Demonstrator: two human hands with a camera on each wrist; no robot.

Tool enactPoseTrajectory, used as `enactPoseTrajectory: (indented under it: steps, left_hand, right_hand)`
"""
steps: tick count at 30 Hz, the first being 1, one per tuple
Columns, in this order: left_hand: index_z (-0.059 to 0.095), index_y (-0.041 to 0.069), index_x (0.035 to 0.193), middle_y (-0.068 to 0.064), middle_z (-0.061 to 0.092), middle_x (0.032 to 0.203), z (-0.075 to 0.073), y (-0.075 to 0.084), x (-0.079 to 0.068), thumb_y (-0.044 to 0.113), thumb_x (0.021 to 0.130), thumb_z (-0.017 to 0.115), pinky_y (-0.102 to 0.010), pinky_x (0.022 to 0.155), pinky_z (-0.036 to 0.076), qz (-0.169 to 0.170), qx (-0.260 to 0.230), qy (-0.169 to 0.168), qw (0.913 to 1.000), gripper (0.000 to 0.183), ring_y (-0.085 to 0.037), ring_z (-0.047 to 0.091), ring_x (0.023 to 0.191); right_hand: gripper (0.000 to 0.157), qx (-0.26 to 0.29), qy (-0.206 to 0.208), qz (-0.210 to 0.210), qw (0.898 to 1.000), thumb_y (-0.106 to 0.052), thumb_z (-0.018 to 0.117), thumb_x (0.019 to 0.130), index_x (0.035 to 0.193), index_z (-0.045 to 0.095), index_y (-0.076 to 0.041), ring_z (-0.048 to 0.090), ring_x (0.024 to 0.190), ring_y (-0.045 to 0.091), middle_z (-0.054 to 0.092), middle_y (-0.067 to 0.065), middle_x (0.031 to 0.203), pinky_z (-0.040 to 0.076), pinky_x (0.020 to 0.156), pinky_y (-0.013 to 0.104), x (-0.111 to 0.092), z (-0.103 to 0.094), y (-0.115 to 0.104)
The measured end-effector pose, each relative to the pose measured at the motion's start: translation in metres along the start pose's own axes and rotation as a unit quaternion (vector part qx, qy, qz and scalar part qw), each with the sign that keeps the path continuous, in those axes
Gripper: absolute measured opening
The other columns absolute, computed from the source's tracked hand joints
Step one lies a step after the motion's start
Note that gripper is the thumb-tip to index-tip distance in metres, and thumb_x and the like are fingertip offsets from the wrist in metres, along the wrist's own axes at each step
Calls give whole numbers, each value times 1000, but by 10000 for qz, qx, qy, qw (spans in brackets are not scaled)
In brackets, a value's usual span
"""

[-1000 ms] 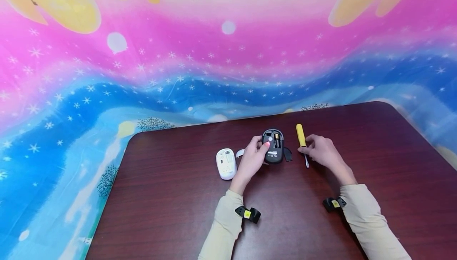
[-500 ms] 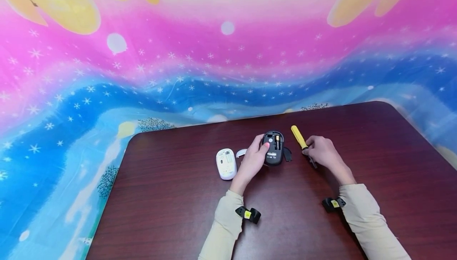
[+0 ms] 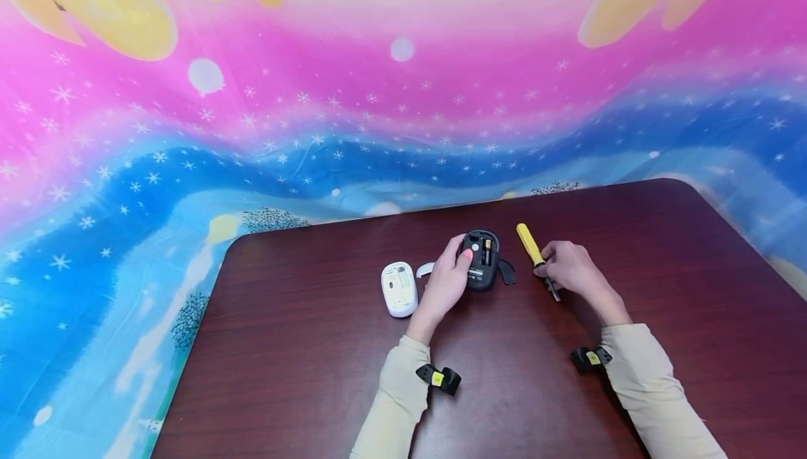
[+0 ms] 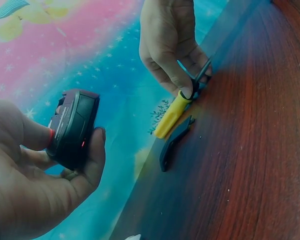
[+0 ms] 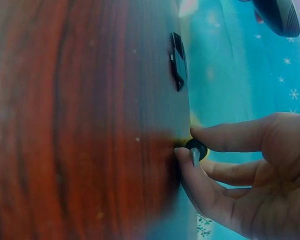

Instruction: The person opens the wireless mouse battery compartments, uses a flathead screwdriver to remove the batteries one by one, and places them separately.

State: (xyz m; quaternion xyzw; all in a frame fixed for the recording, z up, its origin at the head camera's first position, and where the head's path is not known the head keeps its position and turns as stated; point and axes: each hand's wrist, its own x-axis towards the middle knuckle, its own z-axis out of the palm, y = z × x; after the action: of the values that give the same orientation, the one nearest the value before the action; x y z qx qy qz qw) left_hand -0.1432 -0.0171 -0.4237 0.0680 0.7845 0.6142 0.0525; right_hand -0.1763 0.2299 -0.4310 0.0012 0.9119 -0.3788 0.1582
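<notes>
My left hand [image 3: 446,280] grips a black computer mouse [image 3: 482,278] by its side, underside up, with the battery bay uncovered and a battery [image 3: 488,247] inside. In the left wrist view the mouse [image 4: 74,127] is held above the table, and a small red light glows on it. My right hand [image 3: 576,270] pinches a screwdriver [image 3: 528,243] near where its yellow handle meets the shaft. The metal tip points toward me. Seen from the right wrist, thumb and fingers close around the screwdriver's black collar [image 5: 199,146].
A black battery cover [image 3: 507,272] lies on the dark wooden table [image 3: 302,375] between the hands. Left of the left hand lies a white mouse [image 3: 400,289], underside up, beside a white cover [image 3: 424,270] partly hidden by that hand. A patterned cloth [image 3: 403,108] hangs behind the table.
The right hand has taken hold of the screwdriver, whose handle has tilted to the left and tip to the right. The left hand still holds the black mouse, shifted only slightly.
</notes>
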Motion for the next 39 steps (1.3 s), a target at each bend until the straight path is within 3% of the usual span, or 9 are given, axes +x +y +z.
enactPoseTrajectory:
  steps: [9, 13, 16, 19, 21, 26, 29, 35, 39]
  left_hand:
    - [54, 11, 147, -12, 60, 142, -2, 0, 0, 17, 110, 45, -47, 111, 40, -31, -46, 205, 9998, 38, -25, 53, 130]
    - [56, 7, 145, -14, 63, 138, 0, 1, 0, 15, 109, 46, -44, 109, 42, -68, -17, 272, 9996, 37, -24, 57, 125]
    - [56, 5, 142, -12, 65, 134, 2, 2, -1, 16, 109, 47, -44, 109, 41, -181, -10, 271, 9995, 36, -23, 59, 122]
    - [55, 6, 141, -10, 67, 129, 4, 2, -2, 20, 109, 48, -46, 108, 40, -290, 75, 201, 9993, 36, -21, 60, 119]
    - [54, 6, 141, -10, 68, 124, 6, 3, -3, 21, 108, 49, -46, 106, 40, -304, 128, 136, 9994, 36, -20, 61, 116]
    - [52, 5, 143, -9, 66, 110, 8, 2, -5, 19, 107, 53, -36, 96, 47, -223, 141, -92, 9996, 39, -18, 62, 101]
    - [51, 5, 146, -11, 68, 112, 9, 2, -5, 18, 106, 54, -36, 96, 48, -169, 203, -195, 9995, 42, -20, 63, 103]
    - [52, 8, 147, -13, 69, 122, 12, 1, -6, 18, 104, 56, -38, 101, 47, -121, 279, -314, 9990, 44, -21, 63, 111]
    - [52, 9, 146, -11, 71, 114, 13, 1, -6, 19, 104, 57, -37, 98, 50, -207, 276, -368, 9987, 43, -19, 65, 107]
  right_hand:
    - [29, 132, -269, -85, 9995, 6, 63, 96, 119, 51, 19, 67, 64, 18, 67, 23, 90, 59, 60, 36, 2, -5, -2]
    - [34, 821, -145, -242, 9962, 8, 57, 97, 126, 45, 22, 70, 70, 22, 66, 27, 97, 61, 65, 38, -2, -10, 0]
    - [40, 1609, -39, -429, 9860, 8, 55, 100, 133, 39, 24, 72, 79, 22, 60, 35, 113, 62, 73, 38, -4, -15, 1]
    - [44, 2272, -13, -655, 9716, 6, 56, 101, 135, 34, 23, 73, 84, 18, 55, 36, 120, 61, 78, 36, -8, -19, -3]
    - [42, 2717, -9, -819, 9589, 6, 56, 101, 133, 34, 21, 73, 84, 16, 59, 30, 117, 61, 79, 34, -11, -20, -7]
    - [31, 3933, 184, -1358, 9091, 11, 61, 97, 121, 42, 12, 76, 84, 19, 70, 9, 97, 61, 79, 33, -16, -18, -15]
    - [30, 4358, 351, -1696, 8832, 12, 65, 95, 120, 48, 8, 77, 84, 21, 71, 9, 96, 60, 79, 35, -18, -14, -21]
    - [27, 4729, 607, -2120, 8530, 13, 66, 94, 117, 58, 0, 77, 85, 19, 72, 9, 96, 60, 80, 35, -22, -10, -28]
    - [26, 4852, 752, -2232, 8421, 14, 67, 93, 113, 58, 0, 77, 85, 19, 73, 8, 95, 60, 80, 35, -24, -6, -31]
